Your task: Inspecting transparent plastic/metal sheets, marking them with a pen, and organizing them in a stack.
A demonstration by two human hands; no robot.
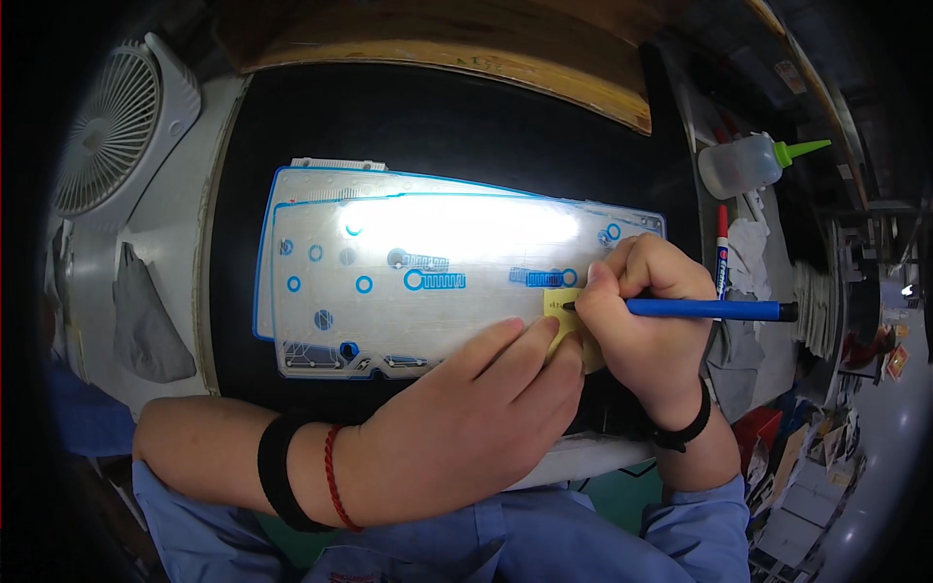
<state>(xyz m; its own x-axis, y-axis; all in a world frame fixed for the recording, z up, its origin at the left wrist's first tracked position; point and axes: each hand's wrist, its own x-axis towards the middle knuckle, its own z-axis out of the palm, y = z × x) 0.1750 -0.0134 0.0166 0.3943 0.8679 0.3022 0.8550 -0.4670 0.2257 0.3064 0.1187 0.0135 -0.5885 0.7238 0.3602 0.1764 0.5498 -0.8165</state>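
First watcher: In the head view, what are your hands doing, right of centre in the frame?

Second watcher: Your right hand [653, 345] is pinching a slim blue pen with a black end [709, 309], and its dark tip is meeting a small yellow paper note [556, 297]. Your left hand [457, 423] is gripping nothing; its fingers are reaching out long, their tips resting on the note, just beside your right hand.

First watcher: Why are you placing them so?

Second watcher: You are probably pinning the note so it isn't sliding under the pen. It is lying on the right part of a clear plastic sheet with blue outlines and printed traces [389, 325], which is perhaps serving as a flat backing. Whether the note is sticking there, we cannot tell.

First watcher: And beneath?

Second watcher: A second blue-edged clear plastic sheet [321, 185] is showing past the upper and left edges, slightly skewed.

First watcher: Is any writing facing you?

Second watcher: Small dark strokes are showing beside the pen tip, too tiny to read. At the right of the frame, printing is running along the barrel of a white-and-blue marker with a red cap [722, 238], which is perhaps waiting within your reach. Greenish marks are showing on a brown wooden board [544, 83] at the top, unreadable.
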